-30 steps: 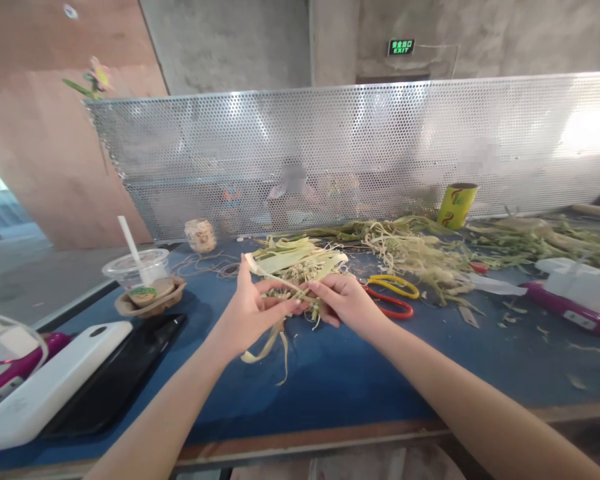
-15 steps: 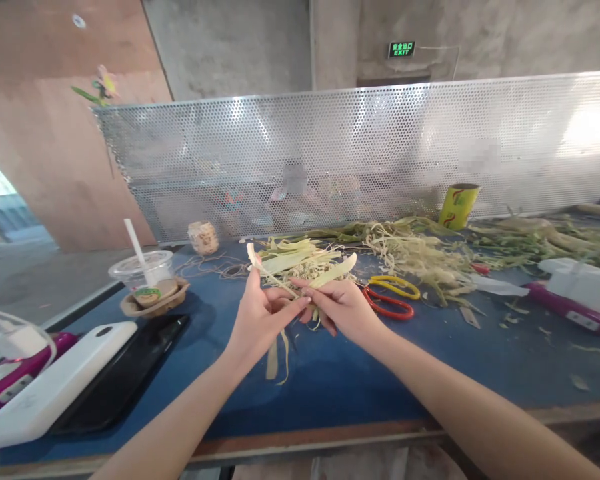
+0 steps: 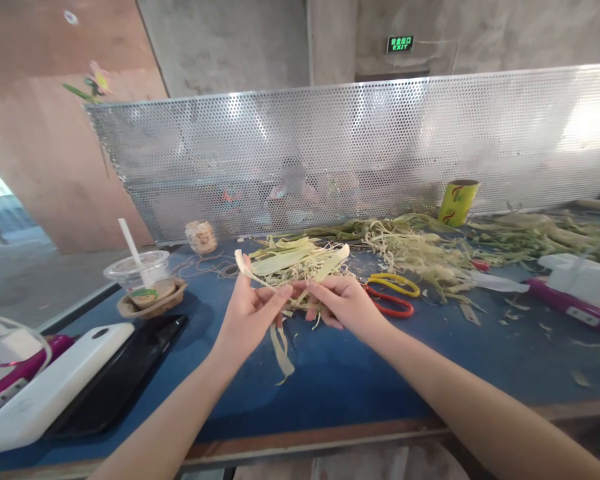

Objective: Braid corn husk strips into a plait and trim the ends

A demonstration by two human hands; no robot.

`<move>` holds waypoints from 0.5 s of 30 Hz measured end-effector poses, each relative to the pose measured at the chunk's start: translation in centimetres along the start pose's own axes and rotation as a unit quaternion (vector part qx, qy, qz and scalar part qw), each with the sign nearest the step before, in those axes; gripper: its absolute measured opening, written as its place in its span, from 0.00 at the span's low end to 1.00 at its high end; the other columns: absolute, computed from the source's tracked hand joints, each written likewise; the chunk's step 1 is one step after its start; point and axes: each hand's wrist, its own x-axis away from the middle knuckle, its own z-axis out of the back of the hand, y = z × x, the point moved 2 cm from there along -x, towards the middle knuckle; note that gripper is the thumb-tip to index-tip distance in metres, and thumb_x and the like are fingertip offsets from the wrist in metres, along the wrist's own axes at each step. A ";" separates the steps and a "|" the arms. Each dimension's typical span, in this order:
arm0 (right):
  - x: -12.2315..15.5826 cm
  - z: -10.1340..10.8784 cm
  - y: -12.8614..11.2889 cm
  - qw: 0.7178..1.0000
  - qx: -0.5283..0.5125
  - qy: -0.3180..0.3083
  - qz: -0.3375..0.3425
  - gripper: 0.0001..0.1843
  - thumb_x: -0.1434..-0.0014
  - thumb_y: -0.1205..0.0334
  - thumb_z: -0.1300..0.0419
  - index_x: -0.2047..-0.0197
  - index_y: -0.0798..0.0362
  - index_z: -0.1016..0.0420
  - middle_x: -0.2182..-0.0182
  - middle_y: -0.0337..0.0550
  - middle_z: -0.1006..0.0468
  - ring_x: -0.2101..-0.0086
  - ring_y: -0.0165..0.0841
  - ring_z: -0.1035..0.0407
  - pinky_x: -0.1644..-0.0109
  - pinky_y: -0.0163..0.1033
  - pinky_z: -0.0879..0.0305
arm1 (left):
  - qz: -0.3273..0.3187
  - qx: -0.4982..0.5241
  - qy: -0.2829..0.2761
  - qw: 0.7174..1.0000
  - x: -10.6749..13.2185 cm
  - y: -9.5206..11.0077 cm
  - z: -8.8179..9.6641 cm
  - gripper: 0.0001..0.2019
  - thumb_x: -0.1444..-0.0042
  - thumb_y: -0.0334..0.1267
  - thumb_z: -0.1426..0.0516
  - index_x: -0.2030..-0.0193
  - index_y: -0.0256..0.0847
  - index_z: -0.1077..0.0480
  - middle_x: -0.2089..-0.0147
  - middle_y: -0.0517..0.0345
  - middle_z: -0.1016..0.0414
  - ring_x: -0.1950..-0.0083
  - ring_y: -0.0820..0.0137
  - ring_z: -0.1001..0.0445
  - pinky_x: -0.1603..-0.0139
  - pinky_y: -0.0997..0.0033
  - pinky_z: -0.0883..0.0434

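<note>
My left hand (image 3: 250,308) is closed, thumb and fingers pinching pale, husk-like leaf strips (image 3: 282,355) whose loose ends dangle below it. One strip runs over its raised index finger and curls at the tip. Just to the right, my right hand (image 3: 347,303) pinches the same strips, and a broader pale leaf end (image 3: 333,262) sticks up above its fingers. Both hands hover over the table, fingertips a little apart. Right behind them lies a pile of cut leaf strips (image 3: 285,257). Scissors with one yellow and one red handle loop (image 3: 394,285) lie beside my right hand.
Shredded fibres (image 3: 415,253) spread at the back right near a yellow tube (image 3: 459,202). On the left are a drink cup (image 3: 137,270), a white power bank-like block (image 3: 60,387) and a black phone (image 3: 123,380). Perforated metal panel (image 3: 260,153) closes the back.
My hands have drawn slightly apart, the left shifting left. The hanging strip ends have swung and twisted. The whole view has shifted slightly.
</note>
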 end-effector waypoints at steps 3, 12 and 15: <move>0.1 0.0 -0.1 1.000 0.014 0.009 -0.005 0.19 0.46 0.52 0.46 0.64 0.59 0.23 0.83 0.37 0.28 0.91 0.17 0.50 0.88 0.27 0.54 | -0.014 -0.061 0.051 0.997 -0.2 0.0 0.8 0.53 0.54 0.41 0.39 0.35 0.36 0.76 0.78 0.65 0.27 0.78 0.73 0.30 0.76 0.76 0.34; 0.1 -0.1 0.4 0.998 0.053 0.009 -0.031 0.15 0.56 0.55 0.36 0.68 0.57 0.23 0.88 0.33 0.33 0.87 0.19 0.46 0.85 0.26 0.50 | -0.100 -0.133 0.089 0.982 0.1 0.2 0.8 0.53 0.55 0.41 0.38 0.34 0.39 0.75 0.72 0.60 0.25 0.67 0.67 0.27 0.60 0.65 0.30; 0.1 -0.2 0.6 0.998 0.059 0.016 -0.024 0.13 0.55 0.56 0.37 0.70 0.57 0.23 0.88 0.33 0.34 0.86 0.20 0.44 0.84 0.27 0.48 | -0.092 -0.118 0.090 0.985 0.2 0.0 0.8 0.52 0.57 0.41 0.37 0.34 0.40 0.69 0.72 0.61 0.26 0.65 0.67 0.28 0.56 0.65 0.32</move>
